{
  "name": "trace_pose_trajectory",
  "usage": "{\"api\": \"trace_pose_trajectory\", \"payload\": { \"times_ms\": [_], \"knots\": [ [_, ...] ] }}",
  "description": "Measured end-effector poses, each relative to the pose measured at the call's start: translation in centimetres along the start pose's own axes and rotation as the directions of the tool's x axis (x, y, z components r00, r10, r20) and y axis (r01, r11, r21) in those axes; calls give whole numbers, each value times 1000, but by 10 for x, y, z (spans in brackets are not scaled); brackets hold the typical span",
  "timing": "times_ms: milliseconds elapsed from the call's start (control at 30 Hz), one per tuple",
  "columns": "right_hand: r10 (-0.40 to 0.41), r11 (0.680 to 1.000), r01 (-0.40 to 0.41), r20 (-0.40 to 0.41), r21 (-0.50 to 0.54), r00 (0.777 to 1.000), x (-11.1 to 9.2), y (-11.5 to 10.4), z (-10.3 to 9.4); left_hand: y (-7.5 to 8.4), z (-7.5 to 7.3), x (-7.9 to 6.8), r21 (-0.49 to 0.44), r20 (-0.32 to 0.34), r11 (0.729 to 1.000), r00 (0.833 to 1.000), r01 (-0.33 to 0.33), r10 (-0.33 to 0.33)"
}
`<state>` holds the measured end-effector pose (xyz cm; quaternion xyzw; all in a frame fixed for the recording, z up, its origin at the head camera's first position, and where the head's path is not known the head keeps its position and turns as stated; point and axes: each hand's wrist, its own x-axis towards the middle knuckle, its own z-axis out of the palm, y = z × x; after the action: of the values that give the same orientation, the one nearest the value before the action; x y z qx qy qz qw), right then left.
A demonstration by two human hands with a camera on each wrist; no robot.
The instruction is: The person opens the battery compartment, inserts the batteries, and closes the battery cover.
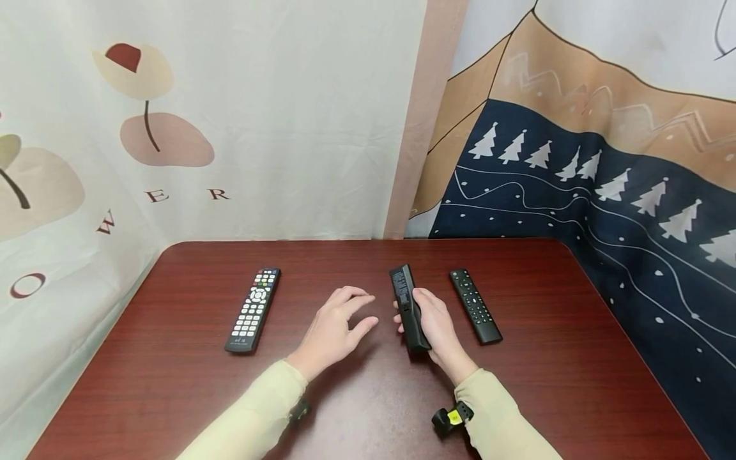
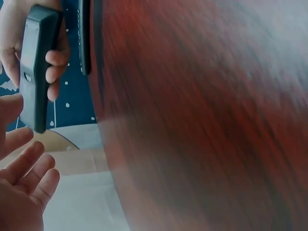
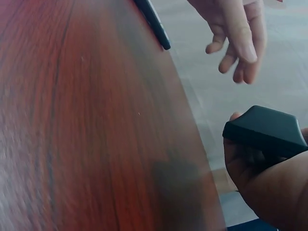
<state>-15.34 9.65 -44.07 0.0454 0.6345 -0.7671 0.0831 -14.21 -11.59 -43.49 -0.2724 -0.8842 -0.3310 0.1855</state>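
Observation:
My right hand (image 1: 435, 322) grips a black remote control (image 1: 407, 306) above the table, its back with a printed label turned up toward the head camera. In the left wrist view the fingers of that hand wrap around the side of the remote (image 2: 34, 72). Beside it, to the left, my left hand (image 1: 336, 326) hovers with relaxed, slightly bent fingers and thumb apart, holding nothing. From the right wrist view, a gap shows between the left hand (image 3: 238, 36) and the end of the held remote (image 3: 262, 130).
A black remote with white buttons (image 1: 253, 312) lies on the left of the reddish-brown table (image 1: 356, 409). Another, slimmer black remote (image 1: 476, 306) lies to the right of my right hand. Printed curtains (image 1: 310, 128) hang behind the table's far edge.

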Motion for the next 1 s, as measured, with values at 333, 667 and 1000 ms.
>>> {"api": "trace_pose_trajectory", "payload": {
  "times_ms": [333,667,1000],
  "knots": [
    [8,997,-13,-65,-75,998,0,-10,-12,-16,-12,-4,103,4,994,999,47,-48],
    [-44,980,27,-79,-198,996,0,-14,-31,-30,-20,-7,192,-15,980,998,55,-53],
    [-61,945,23,-107,-327,992,-1,-25,-53,-41,-27,-10,246,0,960,991,133,-137]
  ]
}}
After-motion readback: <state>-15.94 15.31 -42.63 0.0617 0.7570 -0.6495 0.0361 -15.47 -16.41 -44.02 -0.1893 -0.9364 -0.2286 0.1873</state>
